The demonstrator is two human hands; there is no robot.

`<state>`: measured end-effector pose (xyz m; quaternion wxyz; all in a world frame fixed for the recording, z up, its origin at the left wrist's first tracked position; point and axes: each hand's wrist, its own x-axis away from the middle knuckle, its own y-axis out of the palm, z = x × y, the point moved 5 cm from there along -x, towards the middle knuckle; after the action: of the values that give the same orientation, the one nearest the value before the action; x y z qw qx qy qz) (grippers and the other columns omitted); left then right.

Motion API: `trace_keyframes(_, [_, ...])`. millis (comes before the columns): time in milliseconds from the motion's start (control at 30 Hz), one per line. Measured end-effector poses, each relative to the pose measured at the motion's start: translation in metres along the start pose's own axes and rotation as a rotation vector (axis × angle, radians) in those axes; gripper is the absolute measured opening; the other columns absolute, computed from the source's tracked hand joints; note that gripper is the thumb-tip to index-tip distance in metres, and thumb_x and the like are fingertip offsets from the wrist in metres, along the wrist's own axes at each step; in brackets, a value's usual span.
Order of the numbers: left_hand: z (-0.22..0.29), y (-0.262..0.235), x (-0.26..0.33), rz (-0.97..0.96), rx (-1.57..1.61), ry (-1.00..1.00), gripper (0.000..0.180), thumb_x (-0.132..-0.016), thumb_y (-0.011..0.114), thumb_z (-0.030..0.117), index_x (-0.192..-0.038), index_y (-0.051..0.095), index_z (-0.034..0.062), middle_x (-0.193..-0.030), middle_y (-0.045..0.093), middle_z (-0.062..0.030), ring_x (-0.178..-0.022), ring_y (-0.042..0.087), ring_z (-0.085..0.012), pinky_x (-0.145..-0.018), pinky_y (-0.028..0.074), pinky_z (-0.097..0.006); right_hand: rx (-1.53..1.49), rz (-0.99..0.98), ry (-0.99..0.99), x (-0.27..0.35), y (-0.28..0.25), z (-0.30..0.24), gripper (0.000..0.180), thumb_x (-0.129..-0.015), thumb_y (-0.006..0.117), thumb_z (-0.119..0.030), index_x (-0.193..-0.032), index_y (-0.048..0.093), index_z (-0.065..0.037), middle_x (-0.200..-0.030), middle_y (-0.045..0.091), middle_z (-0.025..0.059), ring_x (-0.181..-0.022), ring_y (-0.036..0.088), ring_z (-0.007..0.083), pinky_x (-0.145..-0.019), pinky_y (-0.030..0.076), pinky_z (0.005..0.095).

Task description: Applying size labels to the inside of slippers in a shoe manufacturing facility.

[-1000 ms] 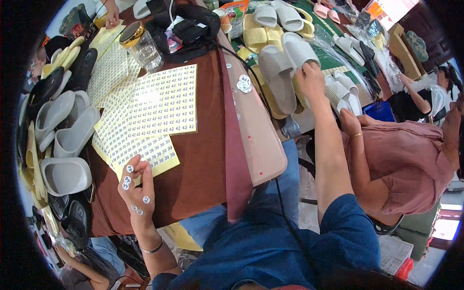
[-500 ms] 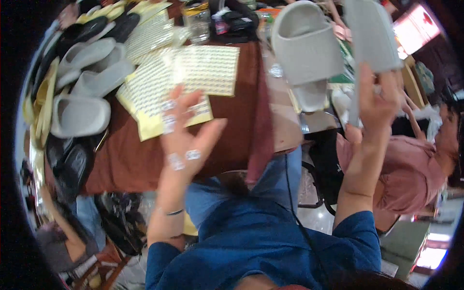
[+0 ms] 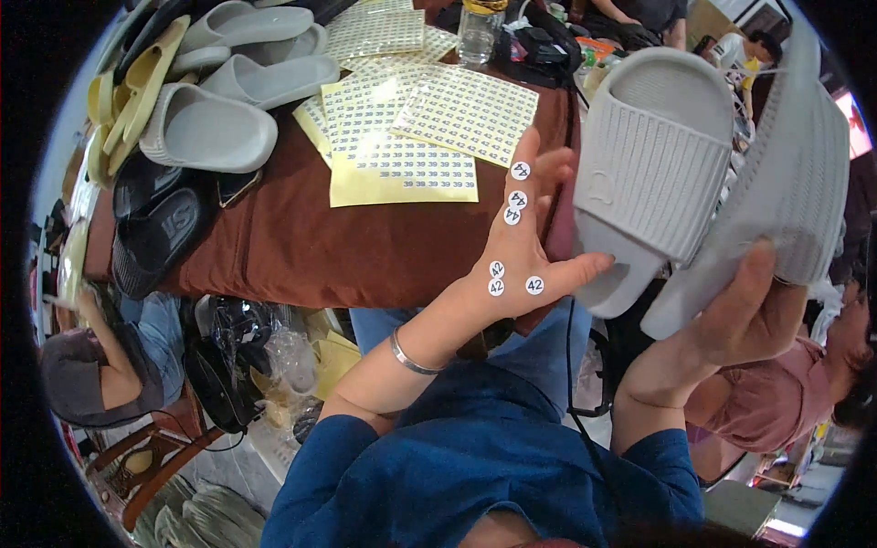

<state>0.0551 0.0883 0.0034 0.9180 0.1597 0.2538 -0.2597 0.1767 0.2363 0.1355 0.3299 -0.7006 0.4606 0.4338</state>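
My left hand [image 3: 525,247] is raised at the table's right edge, fingers stretched and thumb spread. Several small round white stickers with dark print cling to its back and index finger. Its thumb tip overlaps the narrow lower end of a grey ribbed slide slipper [image 3: 653,173]; whether it touches cannot be told. Farther right, my right hand [image 3: 754,315] grips a second grey slide slipper [image 3: 786,192], tilted upright with its ribbed side showing. The two slippers overlap in view. Yellowish sheets of round stickers [image 3: 402,187] lie fanned out beyond my left hand.
A brown cloth [image 3: 320,265] covers the table. Grey slippers [image 3: 215,128], yellow slippers [image 3: 146,87] and black slippers [image 3: 164,228] crowd its left side. A clear jar [image 3: 480,36] stands at the back. Other people sit left and right, including one in a pink top [image 3: 776,402].
My left hand has moved right, from over the sticker sheets to beside the slippers. My right hand has come lower and nearer with its slipper. The view has shifted left.
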Motion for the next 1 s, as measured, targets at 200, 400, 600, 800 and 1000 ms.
trace_keyframes(200, [-0.011, 0.003, -0.005, 0.072, 0.311, -0.071, 0.110, -0.079, 0.080, 0.010, -0.156, 0.002, 0.0042, -0.149, 0.034, -0.0233, -0.135, 0.043, -0.0308, -0.111, 0.037, -0.044, -0.117, -0.026, 0.020, 0.007, 0.009, -0.020, 0.042, -0.090, 0.061, -0.016, -0.122, 0.061, 0.011, -0.112, 0.069, 0.0192, -0.099, 0.067, 0.0254, -0.091, 0.052, 0.0350])
trace_keyframes(400, [0.005, -0.033, 0.000, 0.194, 0.092, -0.168, 0.086, -0.084, 0.066, 0.001, -0.152, 0.014, 0.0006, -0.129, 0.054, -0.0155, -0.116, 0.057, -0.0232, -0.099, 0.048, -0.037, 0.278, -0.353, -0.203, 0.006, 0.025, -0.007, 0.017, -0.085, 0.072, -0.013, -0.086, 0.061, 0.000, -0.078, 0.063, 0.0142, -0.065, 0.060, 0.0278, -0.058, 0.045, 0.0373])
trace_keyframes(600, [0.007, -0.108, 0.027, 0.458, -0.201, -0.215, 0.088, -0.085, 0.065, -0.003, -0.153, 0.009, -0.0028, -0.126, 0.056, -0.0212, -0.112, 0.059, -0.0239, -0.091, 0.051, -0.034, 0.187, -0.769, -0.114, 0.074, 0.090, 0.017, 0.020, -0.085, 0.068, -0.014, -0.074, 0.055, -0.005, -0.075, 0.056, 0.0152, -0.065, 0.060, 0.0359, -0.057, 0.049, 0.0463])
trace_keyframes(800, [0.012, -0.129, 0.029, 0.341, -0.351, -0.414, 0.092, -0.084, 0.069, -0.003, -0.153, 0.008, -0.0036, -0.127, 0.056, -0.0240, -0.104, 0.064, -0.0239, -0.086, 0.053, -0.033, 0.072, -0.865, -0.049, 0.098, 0.119, 0.024, 0.012, -0.086, 0.067, -0.013, -0.087, 0.062, -0.003, -0.078, 0.060, 0.0138, -0.071, 0.063, 0.0355, -0.064, 0.052, 0.0432])
trace_keyframes(1000, [0.015, -0.145, 0.032, 0.346, -0.575, -0.362, 0.084, -0.084, 0.069, 0.000, -0.152, 0.020, -0.0021, -0.141, 0.045, -0.0276, -0.099, 0.065, -0.0266, -0.076, 0.054, -0.029, 0.172, -0.672, 0.089, 0.076, 0.061, 0.072, 0.013, -0.089, 0.066, -0.012, -0.099, 0.066, -0.003, -0.085, 0.066, 0.0173, -0.078, 0.064, 0.0348, -0.068, 0.051, 0.0418])
